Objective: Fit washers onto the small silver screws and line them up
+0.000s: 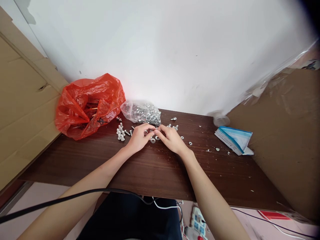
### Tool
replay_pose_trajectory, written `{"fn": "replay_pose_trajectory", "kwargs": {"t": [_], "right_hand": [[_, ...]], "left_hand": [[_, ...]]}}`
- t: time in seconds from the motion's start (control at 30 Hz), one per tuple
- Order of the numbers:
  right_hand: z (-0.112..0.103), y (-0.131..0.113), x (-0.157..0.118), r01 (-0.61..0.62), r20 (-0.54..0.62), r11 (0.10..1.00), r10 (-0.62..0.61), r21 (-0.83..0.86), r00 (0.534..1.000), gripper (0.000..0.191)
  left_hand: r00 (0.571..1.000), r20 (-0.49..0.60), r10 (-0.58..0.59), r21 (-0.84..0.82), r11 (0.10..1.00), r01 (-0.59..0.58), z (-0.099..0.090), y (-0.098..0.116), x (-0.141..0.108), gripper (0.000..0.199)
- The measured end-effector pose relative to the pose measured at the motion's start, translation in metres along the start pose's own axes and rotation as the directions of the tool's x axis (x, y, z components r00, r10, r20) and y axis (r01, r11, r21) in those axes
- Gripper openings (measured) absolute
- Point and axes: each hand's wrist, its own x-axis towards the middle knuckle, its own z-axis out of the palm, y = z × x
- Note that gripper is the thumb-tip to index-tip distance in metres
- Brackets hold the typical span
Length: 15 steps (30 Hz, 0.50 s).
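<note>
My left hand [141,137] and my right hand [172,138] meet fingertip to fingertip over the dark wooden table. Both are closed in a pinch around something small, with a grey metallic glint between the fingers; its kind is hidden. Just below the fingertips lie flat washers [152,141]. To the left of my left hand stands a cluster of bolts [120,132], with a few loose bolts [127,132] lying beside it. Behind my right hand are more bolts [176,127], partly covered, and a nut [190,143] lies to its right.
Behind my hands a clear plastic bag [143,112] of metal fasteners rests near the wall. A red plastic bag [90,103] stands at the left. At the right are a blue-and-white packet [233,139] and a clear cup [221,120]. Cardboard [280,133] borders the right side.
</note>
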Motion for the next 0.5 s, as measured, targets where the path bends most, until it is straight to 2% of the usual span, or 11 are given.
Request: {"fn": "replay_pose_trajectory", "kwargs": {"t": [0.2, 0.5], "right_hand": [[0.001, 0.000, 0.000, 0.001, 0.011, 0.999, 0.000, -0.047, 1.000, 0.037], [-0.001, -0.002, 0.000, 0.011, -0.022, 0.999, -0.012, -0.048, 1.000, 0.037]], "left_hand": [[1.000, 0.014, 0.024, -0.002, 1.000, -0.024, 0.000, 0.001, 0.001, 0.015], [0.999, 0.015, 0.052, 0.084, 0.995, -0.053, -0.003, 0.011, 0.001, 0.011]]}}
